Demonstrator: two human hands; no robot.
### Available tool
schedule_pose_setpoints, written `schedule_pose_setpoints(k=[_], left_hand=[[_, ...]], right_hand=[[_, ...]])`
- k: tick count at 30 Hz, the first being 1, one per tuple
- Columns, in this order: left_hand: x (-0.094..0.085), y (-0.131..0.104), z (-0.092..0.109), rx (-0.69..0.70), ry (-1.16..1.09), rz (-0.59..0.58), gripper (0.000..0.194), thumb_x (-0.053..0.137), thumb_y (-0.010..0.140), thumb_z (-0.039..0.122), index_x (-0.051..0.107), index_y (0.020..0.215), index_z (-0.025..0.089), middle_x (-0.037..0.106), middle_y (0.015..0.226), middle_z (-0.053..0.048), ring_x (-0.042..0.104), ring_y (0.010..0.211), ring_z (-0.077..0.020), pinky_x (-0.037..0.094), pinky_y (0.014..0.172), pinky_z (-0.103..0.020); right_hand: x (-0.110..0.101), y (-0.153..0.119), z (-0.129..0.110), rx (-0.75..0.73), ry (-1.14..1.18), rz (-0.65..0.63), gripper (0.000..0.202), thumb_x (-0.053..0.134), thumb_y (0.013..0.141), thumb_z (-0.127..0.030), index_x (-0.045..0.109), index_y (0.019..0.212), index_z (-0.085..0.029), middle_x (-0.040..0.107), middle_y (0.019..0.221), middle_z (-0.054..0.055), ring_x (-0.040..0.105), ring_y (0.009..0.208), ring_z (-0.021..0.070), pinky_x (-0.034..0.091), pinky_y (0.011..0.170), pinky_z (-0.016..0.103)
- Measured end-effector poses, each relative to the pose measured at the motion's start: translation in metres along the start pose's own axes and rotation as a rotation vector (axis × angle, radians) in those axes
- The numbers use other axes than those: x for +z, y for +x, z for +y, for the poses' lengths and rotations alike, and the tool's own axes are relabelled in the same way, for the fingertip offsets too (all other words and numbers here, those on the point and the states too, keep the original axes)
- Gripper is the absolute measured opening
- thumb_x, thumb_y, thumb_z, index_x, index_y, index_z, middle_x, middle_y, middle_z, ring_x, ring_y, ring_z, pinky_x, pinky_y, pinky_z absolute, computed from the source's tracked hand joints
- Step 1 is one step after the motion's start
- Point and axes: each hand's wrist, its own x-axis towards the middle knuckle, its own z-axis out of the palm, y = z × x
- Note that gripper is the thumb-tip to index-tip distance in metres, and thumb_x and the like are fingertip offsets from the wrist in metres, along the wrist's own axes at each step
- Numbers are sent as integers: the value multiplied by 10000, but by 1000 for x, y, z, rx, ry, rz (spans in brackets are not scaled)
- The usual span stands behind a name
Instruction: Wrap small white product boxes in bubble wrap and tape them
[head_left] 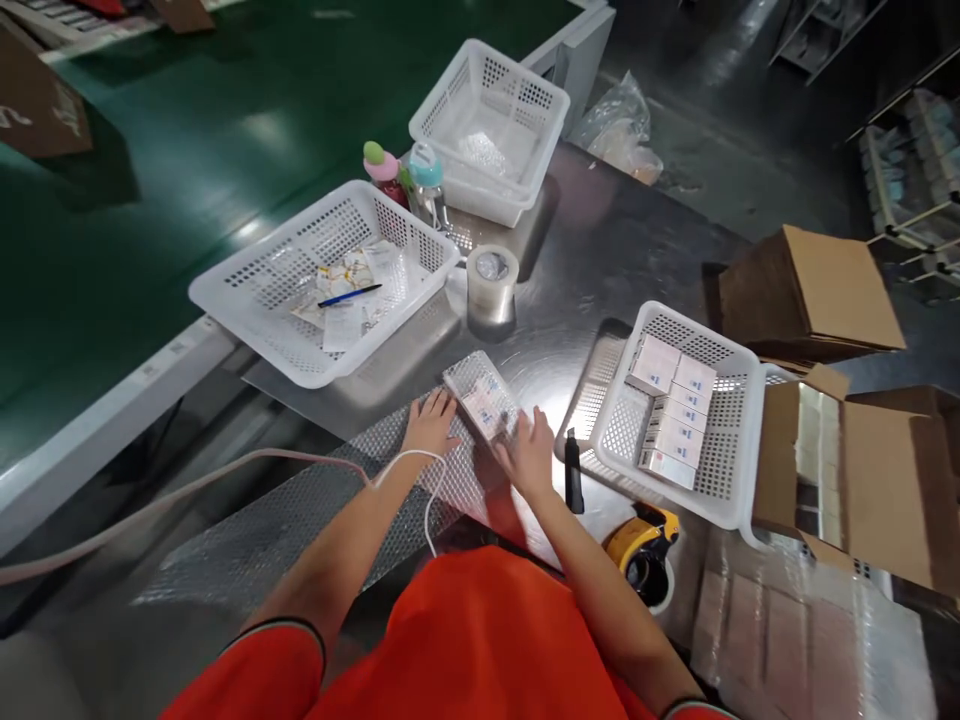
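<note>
A small white box (486,402) wrapped in clear bubble wrap lies on the metal table. My left hand (430,424), fingers spread, rests at its left on a long sheet of bubble wrap (300,525) that hangs over the table's front edge. At the package's right edge is my right hand (529,450), its fingers apart and touching the wrap. A black cutter (573,472) lies right of that hand. The yellow tape dispenser (637,545) sits nearer the front. To the right, several white boxes (677,410) fill part of a white basket (733,500).
Behind the package stands a clear tape roll (491,285). A white basket (300,370) with papers and a blue pen is back left; another basket (544,100) and two bottles (426,180) stand behind. Open cartons (885,480) are at right. A white cord (262,453) crosses my left forearm.
</note>
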Motion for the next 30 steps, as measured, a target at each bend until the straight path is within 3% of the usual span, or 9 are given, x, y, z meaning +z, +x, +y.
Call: schedule_pose_setpoints(k=[3, 6, 9, 12, 17, 20, 24, 28, 30], left_hand=[[-7, 6, 4, -22, 3, -8, 841, 691, 801, 398, 407, 1560, 174, 352, 1665, -175, 308, 1527, -380, 297, 1199, -586], [-12, 9, 5, -54, 18, -11, 845, 712, 789, 421, 425, 1547, 182, 359, 1663, -164, 342, 1499, -384, 337, 1171, -602], [-14, 11, 4, -67, 21, 0, 810, 723, 787, 448, 475, 1511, 185, 398, 1640, -170, 372, 1474, -375, 323, 1176, -633], [-11, 8, 2, -54, -2, 1, 764, 676, 830, 459, 471, 1518, 196, 410, 1635, -163, 345, 1497, -366, 221, 1209, -698], [11, -14, 1, -38, 4, -6, 798, 564, 909, 437, 300, 1617, 178, 219, 1713, -157, 176, 1587, -344, 56, 1250, -696], [21, -25, -1, -46, 14, -49, 781, 509, 939, 477, 251, 1634, 229, 152, 1729, -108, 130, 1599, -340, 56, 1240, -715], [21, -27, -2, -80, 21, -104, 772, 499, 946, 507, 242, 1635, 273, 137, 1732, -79, 131, 1596, -360, 76, 1223, -744], [19, -28, 0, -63, 37, -64, 738, 480, 956, 483, 269, 1629, 266, 163, 1728, -89, 145, 1591, -378, 75, 1220, -747], [20, -34, 0, -38, 52, -24, 729, 465, 958, 460, 291, 1624, 218, 177, 1723, -121, 158, 1590, -368, 82, 1236, -714]], right_hand=[[-5, 51, -45, 8, -69, -187, 939, 706, 859, -493, 250, 1627, -204, 173, 1685, 252, 237, 1511, 456, 236, 1161, 601], [-7, 74, -54, 36, -93, -258, 978, 750, 821, -487, 242, 1632, -286, 208, 1681, 228, 341, 1455, 432, 281, 1126, 555], [-5, 73, -44, -10, -104, -239, 947, 745, 826, -481, 265, 1626, -317, 241, 1674, 200, 379, 1418, 390, 312, 1101, 502], [1, 67, -43, -7, -142, -205, 956, 759, 817, -484, 275, 1624, -316, 229, 1676, 211, 363, 1422, 405, 295, 1101, 522], [3, 66, -52, 20, -162, -209, 957, 729, 835, -522, 251, 1635, -307, 207, 1684, 223, 360, 1428, 419, 278, 1104, 534], [2, 64, -50, 27, -148, -214, 964, 711, 842, -532, 222, 1643, -314, 197, 1693, 210, 355, 1438, 407, 271, 1117, 525], [4, 67, -53, 32, -141, -203, 1003, 702, 843, -541, 169, 1657, -298, 151, 1704, 215, 345, 1450, 425, 267, 1125, 554], [-1, 66, -51, 22, -121, -250, 1036, 691, 839, -589, 146, 1661, -271, 81, 1715, 219, 209, 1523, 454, 187, 1159, 640], [-8, 49, -36, -14, -67, -187, 934, 621, 900, -584, 191, 1654, -238, 123, 1712, 204, 175, 1542, 415, 191, 1178, 620]])
